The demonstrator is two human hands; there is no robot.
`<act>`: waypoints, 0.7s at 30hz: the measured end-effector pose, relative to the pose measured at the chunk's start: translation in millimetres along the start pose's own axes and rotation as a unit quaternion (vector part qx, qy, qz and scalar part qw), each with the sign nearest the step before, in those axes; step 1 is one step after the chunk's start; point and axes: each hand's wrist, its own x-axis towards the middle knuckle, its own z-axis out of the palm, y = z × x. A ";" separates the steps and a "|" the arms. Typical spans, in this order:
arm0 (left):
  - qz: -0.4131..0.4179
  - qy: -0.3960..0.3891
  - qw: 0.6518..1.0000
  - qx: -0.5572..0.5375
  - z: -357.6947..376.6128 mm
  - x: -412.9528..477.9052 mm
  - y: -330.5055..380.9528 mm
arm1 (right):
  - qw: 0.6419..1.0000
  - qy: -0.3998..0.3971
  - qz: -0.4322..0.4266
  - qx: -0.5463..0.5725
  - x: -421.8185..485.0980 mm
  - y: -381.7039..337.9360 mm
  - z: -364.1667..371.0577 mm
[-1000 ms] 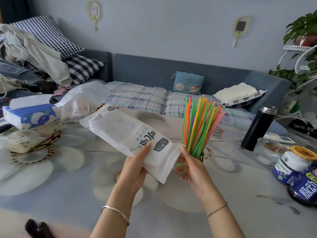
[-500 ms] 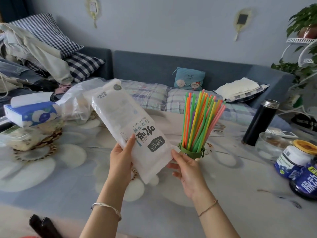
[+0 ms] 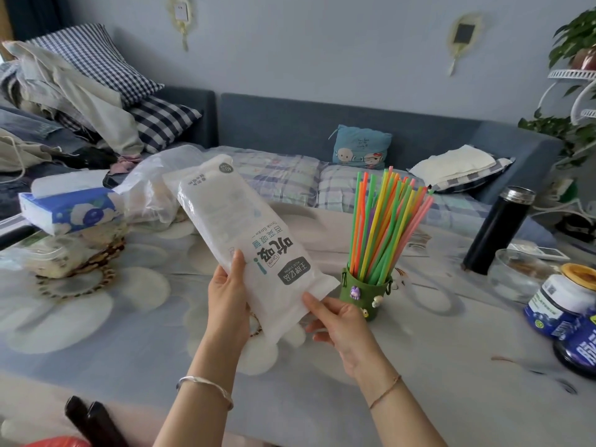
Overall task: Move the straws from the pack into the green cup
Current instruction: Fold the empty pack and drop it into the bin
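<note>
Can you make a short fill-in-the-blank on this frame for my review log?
1. The straws stand in the ___ cup.
2. The left hand holds the white ___ off the table.
3. The black flask stands to the ___ of the cup.
4. The right hand touches the pack's ___ end.

Missing words: green; pack; right; lower

Both hands (image 3: 229, 295) (image 3: 338, 321) raised, fingers curled
</note>
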 end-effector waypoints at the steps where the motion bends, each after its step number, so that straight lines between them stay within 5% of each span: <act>1: 0.004 0.001 1.000 0.020 -0.9 -0.3 0.9 | 1.000 0.009 -0.015 -0.021 0.1 -2.8 -2.3; 6: 0.004 -0.044 0.976 0.213 -9.0 1.4 11.4 | 0.980 0.124 -0.126 -0.095 3.3 -16.0 -20.7; 12: -0.095 -0.246 0.902 0.342 -22.2 -4.8 25.3 | 0.997 0.019 -0.053 0.048 0.8 -23.0 -21.4; 21: 0.042 -0.171 0.932 0.318 -27.7 -8.5 36.5 | 0.989 0.008 -0.107 0.098 5.2 -22.6 -12.5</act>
